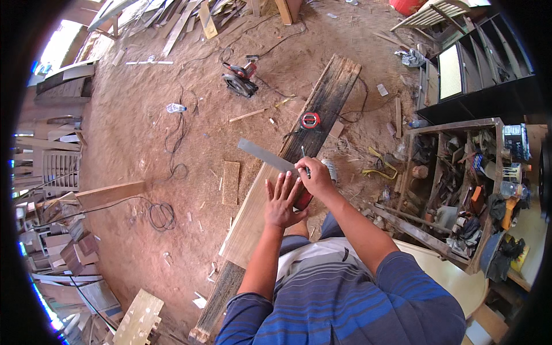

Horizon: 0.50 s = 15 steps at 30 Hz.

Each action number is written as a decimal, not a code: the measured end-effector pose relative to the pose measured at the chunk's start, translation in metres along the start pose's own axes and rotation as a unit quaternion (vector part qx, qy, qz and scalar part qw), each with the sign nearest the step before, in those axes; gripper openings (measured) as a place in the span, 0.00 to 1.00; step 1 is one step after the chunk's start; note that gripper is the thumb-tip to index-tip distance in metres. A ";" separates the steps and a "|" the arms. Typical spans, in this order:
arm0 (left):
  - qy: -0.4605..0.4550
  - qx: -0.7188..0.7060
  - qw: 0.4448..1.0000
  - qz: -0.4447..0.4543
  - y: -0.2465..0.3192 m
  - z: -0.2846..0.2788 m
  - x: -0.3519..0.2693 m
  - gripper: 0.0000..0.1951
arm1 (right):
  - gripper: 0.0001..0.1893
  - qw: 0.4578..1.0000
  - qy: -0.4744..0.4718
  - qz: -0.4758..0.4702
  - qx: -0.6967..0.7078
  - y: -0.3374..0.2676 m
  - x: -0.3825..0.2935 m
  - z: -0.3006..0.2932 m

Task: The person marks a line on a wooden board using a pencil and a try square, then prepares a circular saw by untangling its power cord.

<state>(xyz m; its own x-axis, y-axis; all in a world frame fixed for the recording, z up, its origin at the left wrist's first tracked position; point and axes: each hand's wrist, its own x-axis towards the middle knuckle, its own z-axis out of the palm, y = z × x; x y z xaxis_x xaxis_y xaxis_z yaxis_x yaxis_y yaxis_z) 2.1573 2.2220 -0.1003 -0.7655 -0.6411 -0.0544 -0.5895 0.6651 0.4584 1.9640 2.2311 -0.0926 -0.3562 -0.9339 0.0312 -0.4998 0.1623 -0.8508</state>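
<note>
My left hand (282,202) lies with fingers spread on a pale wooden board (250,215), its fingertips at the metal blade of a try square (267,156). In my right hand (316,176) is a dark pencil (303,152), held beside the blade near the board's far end. The blade reaches out past the board's left edge. A red thing, probably the square's handle (304,200), shows partly between my hands. Under the pale board runs a dark, weathered timber beam (330,97). On the beam, beyond my hands, rests a red and black tape measure (310,120).
A circular saw (240,78) with its cord lies on the dirt floor, ahead and left. A loose cable (172,151), a plastic bottle (176,108) and wood offcuts (231,183) lie about. At the right stands a cluttered wooden shelf (455,125). Wood scraps are heaped along the left.
</note>
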 end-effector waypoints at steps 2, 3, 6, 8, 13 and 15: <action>0.006 0.002 1.000 -0.001 -0.001 -0.001 0.000 0.57 | 0.05 1.000 -0.003 0.004 0.016 0.002 0.003 0.001; 0.015 0.001 1.000 0.003 -0.001 0.002 0.000 0.57 | 0.05 1.000 -0.004 0.005 0.015 0.002 0.005 0.000; 0.015 0.004 1.000 0.005 -0.004 0.004 0.000 0.56 | 0.04 0.999 -0.027 -0.024 -0.017 -0.002 0.011 -0.005; 0.035 -0.009 0.999 -0.005 -0.004 0.005 -0.002 0.56 | 0.03 0.998 -0.066 -0.010 -0.008 -0.009 0.014 -0.013; 0.054 -0.010 0.997 -0.053 0.004 -0.007 -0.002 0.55 | 0.09 0.996 -0.077 -0.050 0.012 -0.027 0.006 -0.039; 0.066 -0.028 0.996 -0.055 0.002 -0.006 -0.001 0.56 | 0.11 0.984 -0.120 -0.135 0.010 -0.029 0.001 -0.048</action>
<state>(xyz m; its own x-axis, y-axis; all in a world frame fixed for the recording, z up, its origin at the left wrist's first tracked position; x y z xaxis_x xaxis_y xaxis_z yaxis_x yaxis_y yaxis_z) 2.1581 2.2219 -0.0938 -0.6542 -0.7562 0.0091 -0.6494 0.5679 0.5057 1.9406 2.2407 -0.0427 -0.0152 -0.9908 0.1345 -0.5348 -0.1057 -0.8384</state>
